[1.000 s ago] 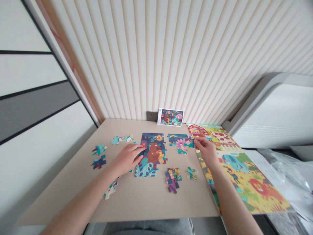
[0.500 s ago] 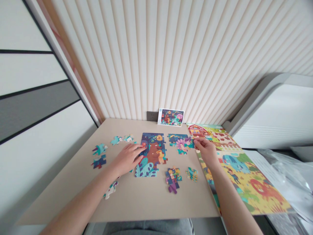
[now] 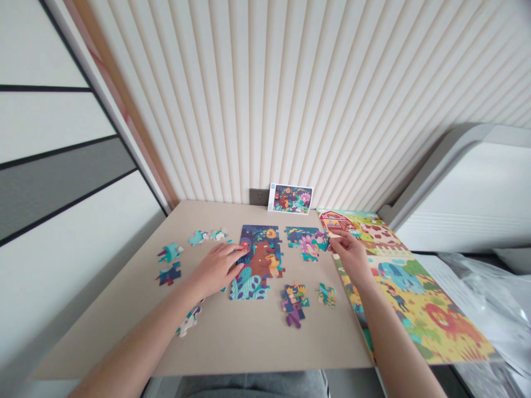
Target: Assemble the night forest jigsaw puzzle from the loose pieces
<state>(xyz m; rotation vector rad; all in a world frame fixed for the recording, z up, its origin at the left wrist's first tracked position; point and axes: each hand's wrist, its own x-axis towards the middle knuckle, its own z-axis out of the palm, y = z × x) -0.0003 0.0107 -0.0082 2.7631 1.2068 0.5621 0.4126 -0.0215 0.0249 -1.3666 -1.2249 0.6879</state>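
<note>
My left hand (image 3: 218,267) lies flat with fingers stretched, fingertips on the left edge of the joined bear section (image 3: 259,261) of a jigsaw. My right hand (image 3: 350,254) has its fingers curled against the right edge of a smaller joined peacock section (image 3: 306,241). Loose puzzle pieces lie around: two at the left (image 3: 168,263), a pair behind the left hand (image 3: 206,236), one near my left forearm (image 3: 188,321), and two clusters in front (image 3: 293,303) (image 3: 324,294).
A beige table (image 3: 249,342) stands against a ribbed wall. A reference picture card (image 3: 290,198) leans on the wall by a socket. A large farm-scene board (image 3: 398,282) lies along the table's right side. Clear plastic wrap (image 3: 489,287) sits beyond it.
Nothing has visibly moved beyond a slight shift of the view; both hands stay on the puzzle sections.
</note>
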